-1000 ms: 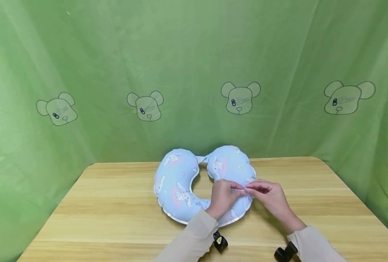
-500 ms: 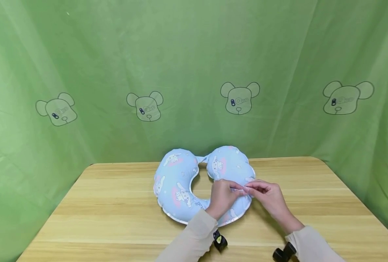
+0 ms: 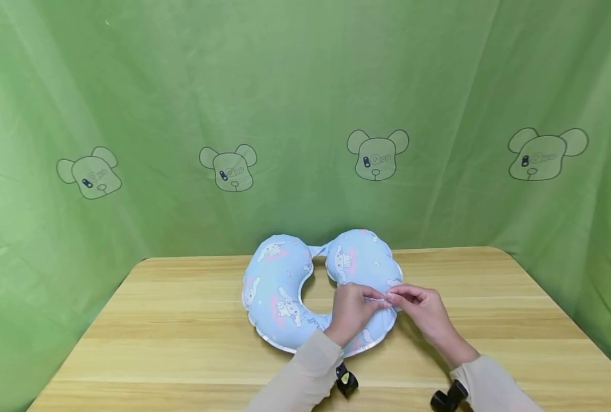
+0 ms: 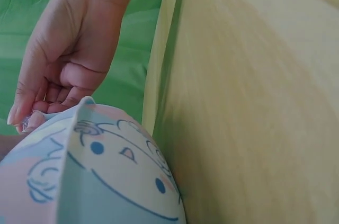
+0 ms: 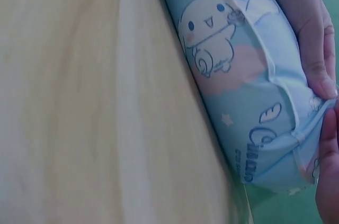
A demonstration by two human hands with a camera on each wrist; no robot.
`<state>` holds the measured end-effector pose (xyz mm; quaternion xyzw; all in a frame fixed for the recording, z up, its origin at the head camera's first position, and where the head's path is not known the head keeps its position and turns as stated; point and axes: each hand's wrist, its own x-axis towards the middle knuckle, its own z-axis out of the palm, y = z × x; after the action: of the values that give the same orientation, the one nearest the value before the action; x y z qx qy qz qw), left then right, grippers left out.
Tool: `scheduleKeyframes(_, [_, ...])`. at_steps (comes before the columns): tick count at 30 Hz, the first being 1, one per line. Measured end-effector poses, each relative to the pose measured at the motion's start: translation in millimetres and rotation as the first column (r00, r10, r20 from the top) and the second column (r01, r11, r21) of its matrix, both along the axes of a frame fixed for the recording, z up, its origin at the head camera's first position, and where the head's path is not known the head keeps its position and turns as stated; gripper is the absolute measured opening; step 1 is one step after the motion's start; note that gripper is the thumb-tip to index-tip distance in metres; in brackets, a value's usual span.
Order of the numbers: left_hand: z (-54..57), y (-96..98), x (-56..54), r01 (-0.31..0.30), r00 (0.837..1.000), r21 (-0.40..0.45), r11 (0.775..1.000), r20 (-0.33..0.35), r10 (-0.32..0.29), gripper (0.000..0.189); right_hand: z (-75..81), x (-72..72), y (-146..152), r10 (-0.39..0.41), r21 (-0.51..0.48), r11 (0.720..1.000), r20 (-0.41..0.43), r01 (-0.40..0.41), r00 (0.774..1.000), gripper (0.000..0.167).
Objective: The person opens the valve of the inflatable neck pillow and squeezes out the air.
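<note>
A pale blue inflatable U-shaped neck pillow (image 3: 279, 303), printed with white cartoon characters, lies plump on the table. My left hand (image 3: 353, 312) reaches over its right arm and pinches a small clear valve (image 4: 25, 122) near the outer side. From the right, my right hand (image 3: 430, 315) pinches at the same spot, fingertips meeting the left ones. The fingers mostly cover the valve, so whether it is plugged cannot be told. In the right wrist view, the pillow's skin is drawn up in creases towards the fingers.
The wooden table (image 3: 181, 326) carries the pillow near its back edge. Behind and at both sides hangs a green curtain (image 3: 295, 86) with bear-head outlines. Black wrist cameras sit under both cuffs. A short strap (image 3: 318, 250) joins the pillow's two ends.
Both hands stay at the same place on the pillow, fingertips together. The right wrist has shifted very slightly to the left.
</note>
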<state>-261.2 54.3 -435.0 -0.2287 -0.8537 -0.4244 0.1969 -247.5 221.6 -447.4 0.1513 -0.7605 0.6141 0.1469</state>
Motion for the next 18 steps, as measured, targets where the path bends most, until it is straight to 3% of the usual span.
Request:
scheduleKeyframes(6, [0.8,-1.1,0.0,0.009,1.000,0.008,1.000,0.006,-0.010,0.013,2.0,-1.5,-0.5,0.019,0.022,1.000,-0.044,-0.018,0.999,0.010])
scheduleKeyframes(18, [1.9,-2.2,-1.7,-0.006,1.000,0.003,1.000,0.027,0.006,0.012,3.0,0.6,-3.4,0.021,-0.022,1.000,0.011,-0.021,1.000,0.018])
